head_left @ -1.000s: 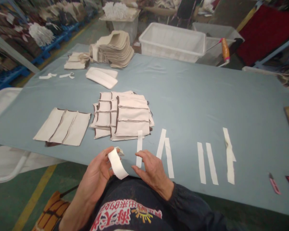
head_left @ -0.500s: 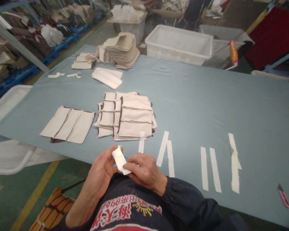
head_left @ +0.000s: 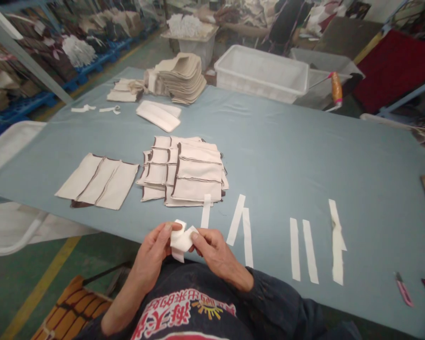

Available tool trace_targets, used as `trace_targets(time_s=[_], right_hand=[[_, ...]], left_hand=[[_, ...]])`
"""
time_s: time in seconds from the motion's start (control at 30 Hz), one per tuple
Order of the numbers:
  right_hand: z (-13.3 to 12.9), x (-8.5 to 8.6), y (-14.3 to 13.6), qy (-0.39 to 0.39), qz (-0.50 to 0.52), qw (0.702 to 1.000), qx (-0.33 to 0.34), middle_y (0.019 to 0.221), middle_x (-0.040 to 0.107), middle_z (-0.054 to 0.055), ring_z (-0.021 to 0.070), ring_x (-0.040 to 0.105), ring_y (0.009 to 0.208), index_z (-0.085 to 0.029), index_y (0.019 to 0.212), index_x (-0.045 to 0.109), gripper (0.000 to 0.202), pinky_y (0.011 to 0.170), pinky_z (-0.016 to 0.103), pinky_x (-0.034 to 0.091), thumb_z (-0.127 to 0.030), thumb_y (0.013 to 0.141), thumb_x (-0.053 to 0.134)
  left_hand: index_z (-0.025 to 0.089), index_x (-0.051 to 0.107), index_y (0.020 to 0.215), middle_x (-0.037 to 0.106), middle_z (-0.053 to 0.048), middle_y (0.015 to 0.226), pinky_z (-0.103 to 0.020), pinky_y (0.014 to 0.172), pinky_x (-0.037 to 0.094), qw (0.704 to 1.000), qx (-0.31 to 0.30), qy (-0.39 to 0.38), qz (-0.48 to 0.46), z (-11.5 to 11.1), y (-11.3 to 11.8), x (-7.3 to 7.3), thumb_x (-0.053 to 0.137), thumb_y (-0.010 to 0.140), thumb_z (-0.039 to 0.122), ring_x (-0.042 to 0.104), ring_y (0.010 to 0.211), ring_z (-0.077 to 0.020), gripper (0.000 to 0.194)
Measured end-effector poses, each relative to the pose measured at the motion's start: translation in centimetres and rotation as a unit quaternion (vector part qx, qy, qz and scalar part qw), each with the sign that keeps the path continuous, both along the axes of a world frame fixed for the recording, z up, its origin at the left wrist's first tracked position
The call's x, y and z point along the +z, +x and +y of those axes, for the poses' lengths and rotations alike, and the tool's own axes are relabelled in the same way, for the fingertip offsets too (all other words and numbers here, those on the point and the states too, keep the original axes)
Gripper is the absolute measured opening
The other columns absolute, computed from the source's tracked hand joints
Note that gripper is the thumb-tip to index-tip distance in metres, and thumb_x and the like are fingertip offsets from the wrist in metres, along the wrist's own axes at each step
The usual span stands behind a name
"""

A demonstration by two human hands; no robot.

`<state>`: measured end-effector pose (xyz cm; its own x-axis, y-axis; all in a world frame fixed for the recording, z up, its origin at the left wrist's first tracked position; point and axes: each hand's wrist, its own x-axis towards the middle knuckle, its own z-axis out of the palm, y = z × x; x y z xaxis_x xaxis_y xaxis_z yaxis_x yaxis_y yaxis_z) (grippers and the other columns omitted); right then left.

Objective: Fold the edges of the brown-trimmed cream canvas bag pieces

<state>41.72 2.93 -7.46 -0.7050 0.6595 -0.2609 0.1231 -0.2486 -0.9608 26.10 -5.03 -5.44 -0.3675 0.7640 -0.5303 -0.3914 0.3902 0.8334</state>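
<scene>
Between both hands, at the table's near edge, is a folded white strip (head_left: 181,241). My left hand (head_left: 155,248) pinches its left part between thumb and fingers. The thumb and fingers of my right hand (head_left: 216,252) grip the other end, which is bent over at an angle. Just beyond my right hand lies a flat white strip (head_left: 206,212). Two more strips (head_left: 247,238) lie to its right. Farther right are another pair of strips (head_left: 294,250) and a creased strip (head_left: 336,241) overlapping another piece.
A pile of sewn cream panels with dark edging (head_left: 198,172) lies ahead, with a single panel (head_left: 99,182) to its left. Behind are flat white pieces (head_left: 159,115) and stacked beige pieces (head_left: 184,78). A pink-handled cutter (head_left: 404,290) lies right; a white bin (head_left: 262,73) stands beyond.
The white strip was held flat and narrow; now it is bent open into a folded shape. My right hand has turned and pinches its end. The view has shifted slightly.
</scene>
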Motion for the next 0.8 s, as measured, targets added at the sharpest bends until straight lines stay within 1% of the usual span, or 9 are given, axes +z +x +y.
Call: trace_targets(time_s=[0.13, 0.23, 0.33, 0.43, 0.5, 0.6, 0.67, 0.8], right_hand=[[-0.2, 0.4, 0.4, -0.003, -0.009, 1.0, -0.012, 0.059, 0.044, -0.003, 0.0108, 0.038, 0.056, -0.017, 0.068, 0.061, 0.053, 0.055, 0.026, 0.03, -0.058, 0.099, 0.05], [-0.3, 0.8, 0.8, -0.021, -0.008, 1.0, -0.011, 0.057, 0.045, -0.003, 0.0109, 0.039, 0.055, -0.017, 0.069, 0.062, 0.054, 0.053, 0.026, 0.03, -0.06, 0.098, 0.049], [-0.5, 1.0, 1.0, -0.034, -0.009, 0.999, -0.011, 0.055, 0.045, -0.003, 0.0105, 0.039, 0.052, -0.017, 0.066, 0.062, 0.054, 0.052, 0.025, 0.031, -0.06, 0.097, 0.05], [-0.7, 0.9, 1.0, -0.041, -0.014, 0.998, -0.039, 0.053, 0.045, -0.003, 0.0102, 0.039, 0.05, -0.017, 0.066, 0.062, 0.053, 0.051, 0.025, 0.031, -0.059, 0.096, 0.051], [-0.8, 0.8, 1.0, -0.035, -0.014, 0.998, -0.059, 0.053, 0.045, -0.004, 0.0098, 0.038, 0.049, -0.017, 0.067, 0.062, 0.051, 0.05, 0.025, 0.03, -0.058, 0.096, 0.053], [-1.0, 0.6, 1.0, -0.035, -0.004, 0.996, -0.081, 0.055, 0.047, -0.005, 0.0087, 0.038, 0.049, -0.017, 0.07, 0.062, 0.044, 0.049, 0.024, 0.03, -0.056, 0.092, 0.061], [-1.1, 0.6, 1.0, -0.058, 0.004, 0.994, -0.089, 0.056, 0.05, -0.005, 0.0078, 0.038, 0.048, -0.017, 0.071, 0.063, 0.042, 0.047, 0.022, 0.03, -0.056, 0.088, 0.065], [-1.6, 0.5, 1.1, -0.115, 0.015, 0.991, -0.064, 0.058, 0.059, -0.002, 0.0073, 0.042, 0.047, -0.016, 0.069, 0.064, 0.044, 0.046, 0.021, 0.035, -0.057, 0.086, 0.066]], left_hand=[[0.016, 0.072, 0.092, 0.066, -0.001, 0.074, -0.021, 0.057, 0.047, 0.995, -0.06, 0.006, 0.075, -1.0, -0.1, -0.8, 0.069, 0.086, 0.069, 0.057, 0.065, -0.015, 0.054], [0.017, 0.068, 0.085, 0.065, -0.001, 0.07, -0.022, 0.058, 0.045, 0.991, -0.108, 0.004, 0.076, -1.3, -0.2, -1.1, 0.066, 0.089, 0.069, 0.056, 0.063, -0.0153, 0.052], [0.018, 0.066, 0.08, 0.063, 0.0, 0.065, -0.023, 0.057, 0.043, 0.985, -0.147, 0.012, 0.09, -1.5, -0.1, -0.7, 0.066, 0.088, 0.069, 0.055, 0.06, -0.0153, 0.051], [0.018, 0.067, 0.08, 0.062, 0.0, 0.064, -0.022, 0.056, 0.042, 0.974, -0.183, 0.019, 0.135, -1.8, 0.0, 0.0, 0.071, 0.086, 0.065, 0.053, 0.058, -0.0147, 0.047], [0.019, 0.067, 0.078, 0.061, 0.0, 0.064, -0.022, 0.055, 0.04, 0.967, -0.202, 0.019, 0.153, -2.0, 0.0, 0.5, 0.07, 0.088, 0.06, 0.052, 0.058, -0.0146, 0.043], [0.019, 0.068, 0.077, 0.061, -0.001, 0.064, -0.023, 0.056, 0.041, 0.965, -0.21, 0.03, 0.155, -2.3, 0.1, 1.0, 0.069, 0.089, 0.053, 0.052, 0.058, -0.0149, 0.036], [0.019, 0.07, 0.079, 0.063, -0.001, 0.065, -0.023, 0.057, 0.042, 0.967, -0.211, 0.033, 0.142, -2.5, 0.0, 1.1, 0.072, 0.086, 0.048, 0.054, 0.058, -0.016, 0.03], [0.019, 0.073, 0.082, 0.065, -0.002, 0.066, -0.024, 0.058, 0.043, 0.97, -0.201, 0.029, 0.13, -2.8, -0.1, 0.9, 0.07, 0.085, 0.043, 0.055, 0.06, -0.0171, 0.025]])
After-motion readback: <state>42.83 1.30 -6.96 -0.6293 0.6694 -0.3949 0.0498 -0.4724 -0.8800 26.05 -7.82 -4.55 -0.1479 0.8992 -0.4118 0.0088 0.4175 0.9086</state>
